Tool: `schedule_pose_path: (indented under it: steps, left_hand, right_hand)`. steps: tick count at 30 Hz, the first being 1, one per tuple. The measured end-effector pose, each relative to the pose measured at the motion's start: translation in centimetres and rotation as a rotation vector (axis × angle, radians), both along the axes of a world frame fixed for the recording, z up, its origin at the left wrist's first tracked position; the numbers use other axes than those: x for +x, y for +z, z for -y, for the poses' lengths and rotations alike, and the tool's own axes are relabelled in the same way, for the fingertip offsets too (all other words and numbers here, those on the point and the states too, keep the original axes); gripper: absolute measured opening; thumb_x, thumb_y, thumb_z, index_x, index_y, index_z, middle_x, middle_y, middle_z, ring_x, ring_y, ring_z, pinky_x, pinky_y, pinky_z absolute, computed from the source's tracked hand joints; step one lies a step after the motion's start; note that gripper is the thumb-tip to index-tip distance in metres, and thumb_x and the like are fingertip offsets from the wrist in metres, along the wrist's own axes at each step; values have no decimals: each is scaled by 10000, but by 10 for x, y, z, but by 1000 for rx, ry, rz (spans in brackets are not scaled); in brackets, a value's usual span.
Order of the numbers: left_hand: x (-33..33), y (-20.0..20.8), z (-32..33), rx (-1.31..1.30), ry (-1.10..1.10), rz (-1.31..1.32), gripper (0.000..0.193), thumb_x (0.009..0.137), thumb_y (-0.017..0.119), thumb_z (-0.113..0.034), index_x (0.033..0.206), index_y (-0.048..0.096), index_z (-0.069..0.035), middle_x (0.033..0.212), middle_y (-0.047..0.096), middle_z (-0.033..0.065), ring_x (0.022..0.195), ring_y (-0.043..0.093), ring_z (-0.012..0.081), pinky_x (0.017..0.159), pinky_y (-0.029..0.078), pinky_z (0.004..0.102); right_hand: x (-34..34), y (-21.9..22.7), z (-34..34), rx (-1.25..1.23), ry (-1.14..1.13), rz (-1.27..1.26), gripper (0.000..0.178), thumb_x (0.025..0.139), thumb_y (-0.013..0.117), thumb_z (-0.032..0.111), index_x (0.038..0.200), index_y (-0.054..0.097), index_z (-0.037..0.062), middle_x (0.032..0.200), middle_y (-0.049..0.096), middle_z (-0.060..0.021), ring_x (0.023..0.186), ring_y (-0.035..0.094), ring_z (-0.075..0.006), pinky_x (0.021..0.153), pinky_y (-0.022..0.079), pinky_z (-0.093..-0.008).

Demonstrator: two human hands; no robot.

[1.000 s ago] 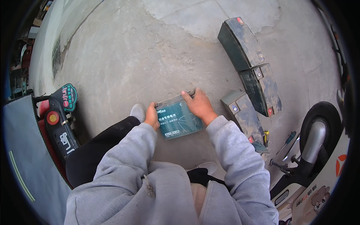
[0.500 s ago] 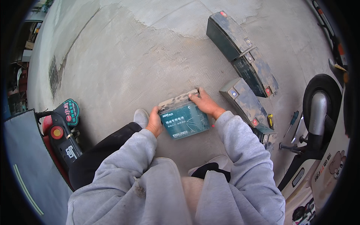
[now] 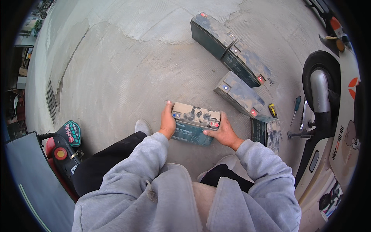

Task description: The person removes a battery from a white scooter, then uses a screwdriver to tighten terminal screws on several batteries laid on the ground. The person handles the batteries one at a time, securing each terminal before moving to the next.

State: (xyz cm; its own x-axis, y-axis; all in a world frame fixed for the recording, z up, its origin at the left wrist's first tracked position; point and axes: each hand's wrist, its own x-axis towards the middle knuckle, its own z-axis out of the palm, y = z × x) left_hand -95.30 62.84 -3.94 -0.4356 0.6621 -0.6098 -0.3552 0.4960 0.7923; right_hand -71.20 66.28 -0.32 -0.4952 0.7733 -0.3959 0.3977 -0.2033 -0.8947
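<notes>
Between my two hands is a dark green battery (image 3: 195,133), its dusty top turned up, with a blue-marked terminal at its left end and a red-marked one at its right. My left hand (image 3: 167,121) presses on the left end, fingers along the side. My right hand (image 3: 225,133) grips the right end, thumb over the front edge. Whether the battery's underside touches the floor I cannot tell. To the right lie more dusty batteries: one nearby (image 3: 239,92), one behind it (image 3: 247,62), one farthest off (image 3: 212,33) and one lower down (image 3: 264,133).
A yellow-handled tool (image 3: 273,110) and a screwdriver (image 3: 296,108) lie on the concrete floor (image 3: 116,77) at right. Beyond them stands a scooter with a black wheel (image 3: 322,69). At left is another vehicle with a red-and-yellow round part (image 3: 60,154). A floor grate (image 3: 51,100) lies farther left.
The battery has tilted so that its top now faces up and its printed front is foreshortened. Both hands have shifted down its ends. The whole view has swung a little right.
</notes>
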Motion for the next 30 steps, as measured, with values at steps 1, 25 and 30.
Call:
schedule_pose_path:
  steps: [1,25,30]
  left_hand:
    - [2,-1,-3,-15,-40,-45,641,1023,340,-489,1138,640,66,1075,667,131,983,608,202,909,448,323]
    - [25,63,-179,-101,-701,-1251,501,977,437,-470,1043,663,-28,1056,674,205,998,626,402,856,478,445]
    - [24,64,-185,-180,-753,-1161,470,975,470,-456,965,656,-24,1018,669,182,918,627,374,793,469,435]
  right_hand:
    - [3,1,9,34,-59,-3,864,690,884,222,1293,330,-52,1206,558,-238,1167,554,-309,1010,435,-391]
    - [300,36,-162,187,-541,725,300,896,632,155,1133,627,-28,1048,681,-191,987,669,-294,812,538,-387]
    - [376,-67,-135,213,-414,1156,463,892,544,60,1349,493,9,1353,532,-219,1190,561,-399,1008,459,-459]
